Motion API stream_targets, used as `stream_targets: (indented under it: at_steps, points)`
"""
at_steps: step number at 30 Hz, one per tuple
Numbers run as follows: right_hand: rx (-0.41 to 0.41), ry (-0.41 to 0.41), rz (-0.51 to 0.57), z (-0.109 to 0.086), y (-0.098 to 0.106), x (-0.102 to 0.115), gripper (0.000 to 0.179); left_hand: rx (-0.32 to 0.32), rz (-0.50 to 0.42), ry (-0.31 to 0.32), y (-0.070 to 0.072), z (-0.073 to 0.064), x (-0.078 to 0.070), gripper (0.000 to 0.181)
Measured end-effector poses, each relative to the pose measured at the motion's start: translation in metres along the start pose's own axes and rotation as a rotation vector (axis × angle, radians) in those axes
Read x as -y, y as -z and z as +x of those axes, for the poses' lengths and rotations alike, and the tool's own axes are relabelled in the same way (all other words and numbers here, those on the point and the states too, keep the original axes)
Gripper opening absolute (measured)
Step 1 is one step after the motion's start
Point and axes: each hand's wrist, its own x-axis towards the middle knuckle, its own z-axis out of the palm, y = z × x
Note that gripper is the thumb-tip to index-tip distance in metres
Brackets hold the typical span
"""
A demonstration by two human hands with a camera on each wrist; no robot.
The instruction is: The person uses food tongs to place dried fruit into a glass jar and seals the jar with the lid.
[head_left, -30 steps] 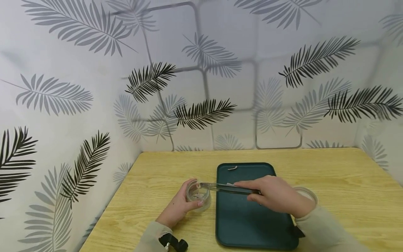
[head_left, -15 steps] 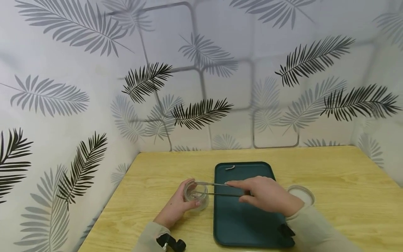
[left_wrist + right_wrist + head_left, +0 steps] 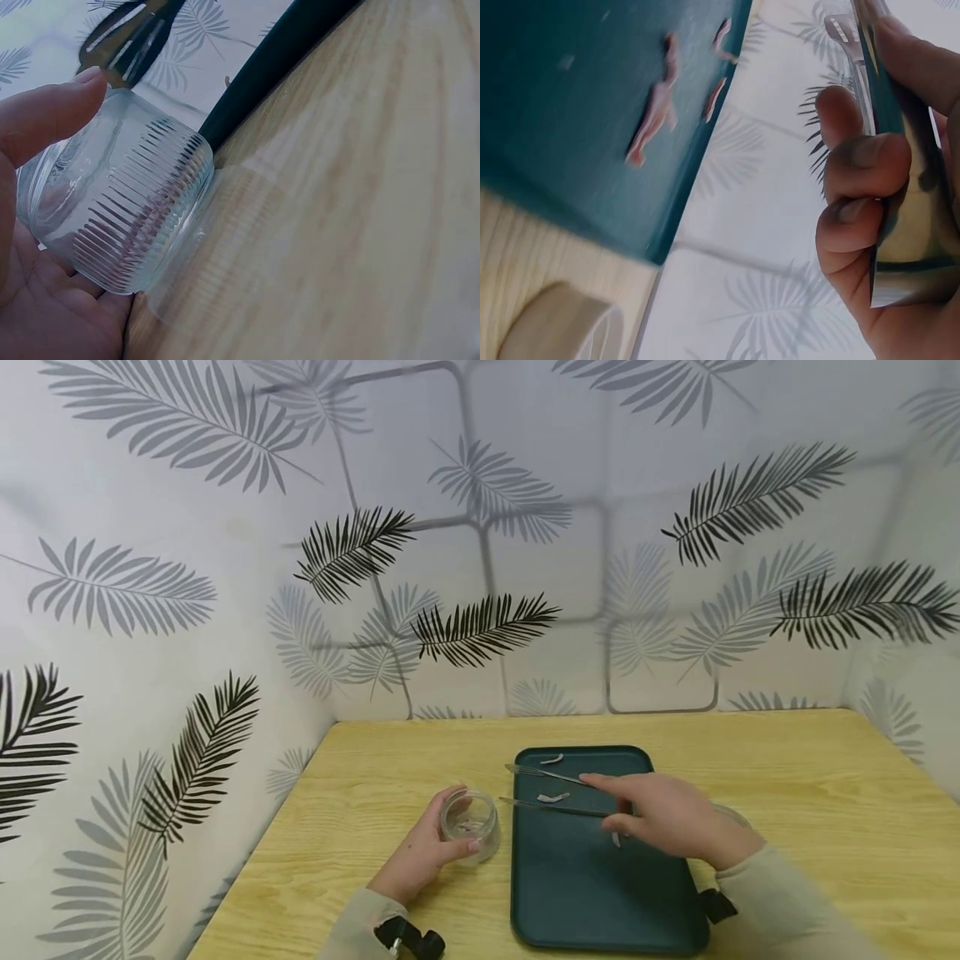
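My left hand (image 3: 420, 853) grips a small clear glass jar (image 3: 472, 852) standing on the table left of the tray. In the left wrist view, the ribbed jar wall (image 3: 142, 195) shows reddish bits low inside. My right hand (image 3: 667, 817) holds metal tongs (image 3: 558, 811) over the dark green tray (image 3: 592, 902). Their two arms are spread apart, tips just right of the jar, with nothing between them. Thin pale-and-reddish strips (image 3: 553, 797) lie on the tray below. In the right wrist view, several such strips (image 3: 654, 124) show; what they are is unclear.
A round pale lid-like piece (image 3: 733, 814) lies right of the tray, mostly behind my right wrist. The wooden table (image 3: 390, 760) extends to a leaf-patterned wall covering (image 3: 525, 568) at the back. Black camera mounts (image 3: 411, 937) sit on both wrists.
The tongs were closed with their tips in the jar, then spread there. Now they have come out to the right, still spread, over the tray. My left hand and the jar stay put.
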Motion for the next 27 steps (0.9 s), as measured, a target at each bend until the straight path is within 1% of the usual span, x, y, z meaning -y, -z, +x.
stream_targets:
  at_steps: [6, 12, 15, 21, 27]
  points:
    - [0.027, -0.099, -0.009, -0.002, 0.005, -0.012, 0.066, 0.007, -0.016, -0.008, 0.001, 0.0, 0.0, 0.093]
    - [0.049, -0.181, -0.059, 0.0, 0.002, -0.028, 0.065, 0.012, -0.028, 0.0, 0.002, 0.0, 0.002, 0.093]
    - [0.052, -0.2, -0.076, 0.003, 0.0, -0.033, 0.063, 0.013, -0.023, 0.001, 0.002, 0.001, 0.002, 0.092]
    - [0.053, -0.21, -0.098, 0.013, -0.001, -0.04, 0.062, 0.002, -0.014, 0.004, 0.002, -0.001, 0.0, 0.093]
    - [0.075, -0.227, -0.127, 0.021, 0.001, -0.043, 0.061, 0.003, -0.008, 0.009, 0.001, 0.0, 0.0, 0.093]
